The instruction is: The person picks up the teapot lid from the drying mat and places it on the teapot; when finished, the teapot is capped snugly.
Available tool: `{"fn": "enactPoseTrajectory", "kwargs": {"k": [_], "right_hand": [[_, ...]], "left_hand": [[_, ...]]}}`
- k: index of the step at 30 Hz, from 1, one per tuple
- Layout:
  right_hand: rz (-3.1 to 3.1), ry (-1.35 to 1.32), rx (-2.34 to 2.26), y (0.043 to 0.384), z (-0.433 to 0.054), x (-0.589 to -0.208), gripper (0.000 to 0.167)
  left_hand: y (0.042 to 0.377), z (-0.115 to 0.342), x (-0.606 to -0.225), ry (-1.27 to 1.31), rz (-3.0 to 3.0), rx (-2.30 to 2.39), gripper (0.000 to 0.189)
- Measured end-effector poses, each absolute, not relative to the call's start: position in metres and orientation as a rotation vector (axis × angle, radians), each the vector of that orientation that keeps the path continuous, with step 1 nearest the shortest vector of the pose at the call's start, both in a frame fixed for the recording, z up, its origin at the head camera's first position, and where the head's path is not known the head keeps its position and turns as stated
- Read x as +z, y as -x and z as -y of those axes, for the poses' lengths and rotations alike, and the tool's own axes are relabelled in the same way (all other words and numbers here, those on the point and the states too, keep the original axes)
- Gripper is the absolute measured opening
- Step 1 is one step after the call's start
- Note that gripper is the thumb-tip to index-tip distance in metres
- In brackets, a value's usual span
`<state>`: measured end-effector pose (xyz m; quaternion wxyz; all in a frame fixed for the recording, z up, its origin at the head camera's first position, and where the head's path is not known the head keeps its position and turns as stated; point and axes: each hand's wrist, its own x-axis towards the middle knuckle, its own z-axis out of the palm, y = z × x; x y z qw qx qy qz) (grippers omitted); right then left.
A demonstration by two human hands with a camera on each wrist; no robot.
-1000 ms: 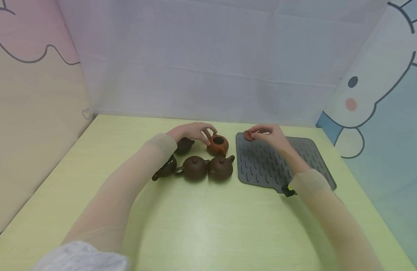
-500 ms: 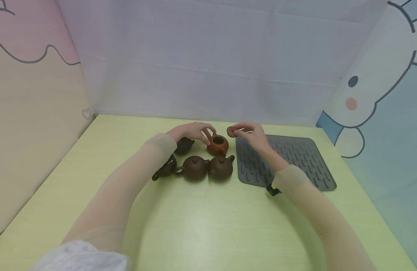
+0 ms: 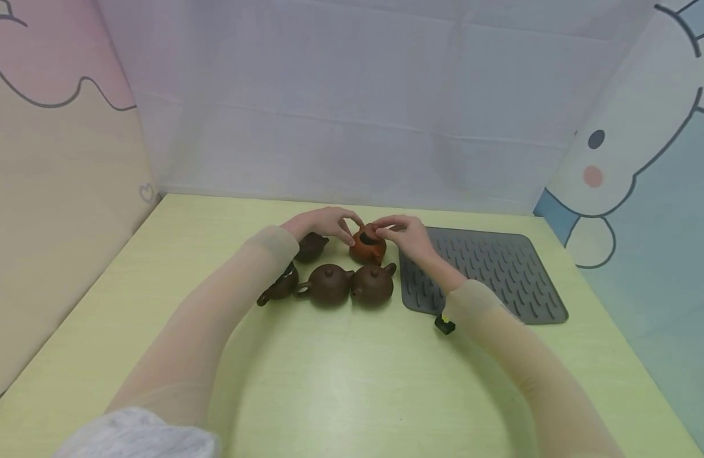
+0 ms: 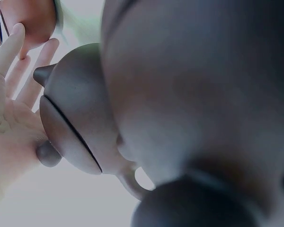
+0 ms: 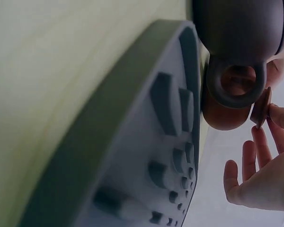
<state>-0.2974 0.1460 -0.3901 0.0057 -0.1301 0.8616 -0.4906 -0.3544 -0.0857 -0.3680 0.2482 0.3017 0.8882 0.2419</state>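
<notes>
A reddish-brown clay teapot (image 3: 367, 254) stands in the back row of teapots, its dark opening partly showing. My left hand (image 3: 331, 222) holds it from the left, thumb and fingertips against its side; the left wrist view shows that thumb on the clay. Between the fingertips of my right hand (image 3: 410, 236) I pinch the matching round lid (image 5: 261, 109). It tilts at the opening's rear rim, and in the right wrist view the other fingers spread away from it. A dark teapot's ring handle covers part of the reddish pot there.
Several dark brown lidded teapots (image 3: 329, 285) cluster in front and to the left, one partly under my left wrist. A grey ridged mat (image 3: 489, 273) lies to the right on the pale table (image 3: 329, 381). A fabric backdrop (image 3: 329, 114) rises behind.
My right hand has brought the lid leftward from above the mat to the reddish teapot's opening. The left hand has stayed on the pot.
</notes>
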Motion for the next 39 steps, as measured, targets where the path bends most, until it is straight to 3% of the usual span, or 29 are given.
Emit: {"fn": "enactPoseTrajectory", "kwargs": {"k": [39], "right_hand": [[-2.808,0.430,-1.257,0.299,-0.134,-0.398,0.026]], "left_hand": [[0.355,0.086,-0.372,-0.812,-2.448,0.659,0.052]]}}
